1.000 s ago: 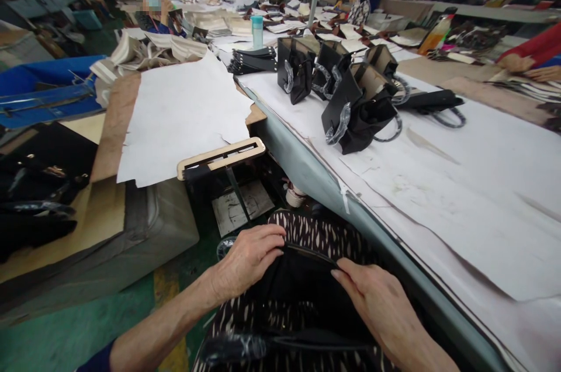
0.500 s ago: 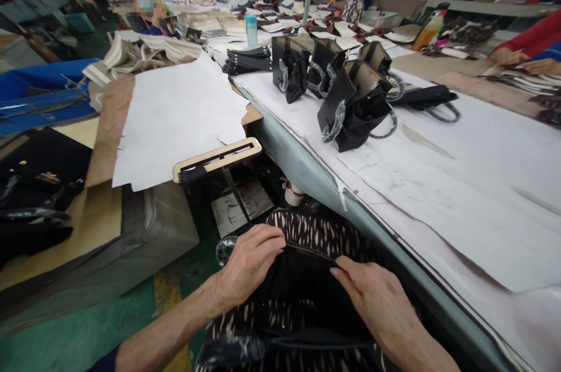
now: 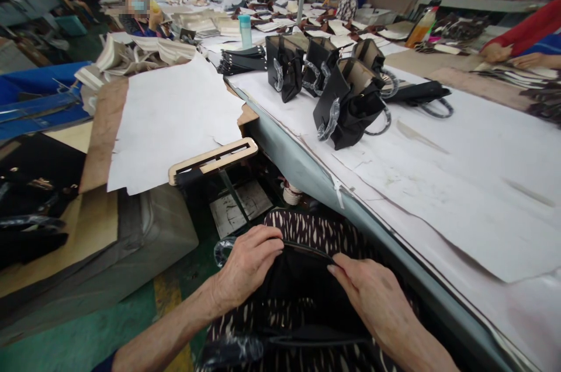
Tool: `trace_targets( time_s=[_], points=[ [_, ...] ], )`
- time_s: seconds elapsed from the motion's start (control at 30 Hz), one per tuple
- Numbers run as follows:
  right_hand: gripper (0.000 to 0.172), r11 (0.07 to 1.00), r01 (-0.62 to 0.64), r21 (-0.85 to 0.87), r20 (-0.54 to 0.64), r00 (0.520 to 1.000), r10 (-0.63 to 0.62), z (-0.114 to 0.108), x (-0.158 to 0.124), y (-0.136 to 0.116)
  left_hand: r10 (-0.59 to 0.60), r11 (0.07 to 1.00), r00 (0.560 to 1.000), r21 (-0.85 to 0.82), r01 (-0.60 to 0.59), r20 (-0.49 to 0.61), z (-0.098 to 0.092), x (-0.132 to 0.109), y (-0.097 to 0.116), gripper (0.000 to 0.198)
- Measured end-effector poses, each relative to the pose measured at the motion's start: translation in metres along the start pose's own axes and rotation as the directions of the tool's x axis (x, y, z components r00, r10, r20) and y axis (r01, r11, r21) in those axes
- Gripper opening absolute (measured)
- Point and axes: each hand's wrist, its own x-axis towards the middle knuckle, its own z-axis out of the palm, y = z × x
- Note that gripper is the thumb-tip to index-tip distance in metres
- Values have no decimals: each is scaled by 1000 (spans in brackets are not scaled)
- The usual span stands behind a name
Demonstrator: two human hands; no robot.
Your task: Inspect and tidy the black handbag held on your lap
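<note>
The bag [image 3: 307, 232] has a cloth outside, dark with pale flecks, rather rough in look; its black lining [image 3: 302, 287] is matt; the handle wrap [image 3: 232, 350] is glossy clear plastic; the white paper [image 3: 438, 208] on the table is matt, slightly creased.

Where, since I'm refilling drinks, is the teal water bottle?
Head view: the teal water bottle stands upper centre, just behind a stack of black bag parts.

Bag [image 3: 302, 296] between left hand [image 3: 248, 267] and right hand [image 3: 372, 302], handbags [image 3: 350, 109] ahead, sheet [image 3: 170, 127] left
</note>
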Motion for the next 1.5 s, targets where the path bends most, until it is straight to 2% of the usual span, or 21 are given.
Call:
trace_targets(
  time_s=[0.17,0.37,0.53,0.8,1.07,1.23,1.5],
  points=[
    [24,1000,-16,-10,46,999,17,-1,1,-2,-33,999,999,-1,33,29,2,3,1,14],
    [24,1000,-16,-9,43,999,17,-2,1,-2,-31,999,999,10,31,27,5,2,1,14],
    [23,1000,-17,-11,35,999,18,-3,2,-2,-8,999,1000,36,9,-22,6,0,1,15],
    [23,1000,-22,-21,21,1000,23,-4,2,-3,56,997,998,59,-54,-19,5,-1,-1,18],
    [23,999,-27,-19,43,999,28,-5,2,-4,64,995,998,79,-64,2,4,0,0,16],
    [23,999,-26,-26,59,998,27,-5,2,-4,53,996,999,69,-53,-2,3,1,-1,23],
    [22,998,-42,-53,79,996,46,-6,3,-5,27,998,999,51,-29,23,4,3,-1,15]
  ],
)
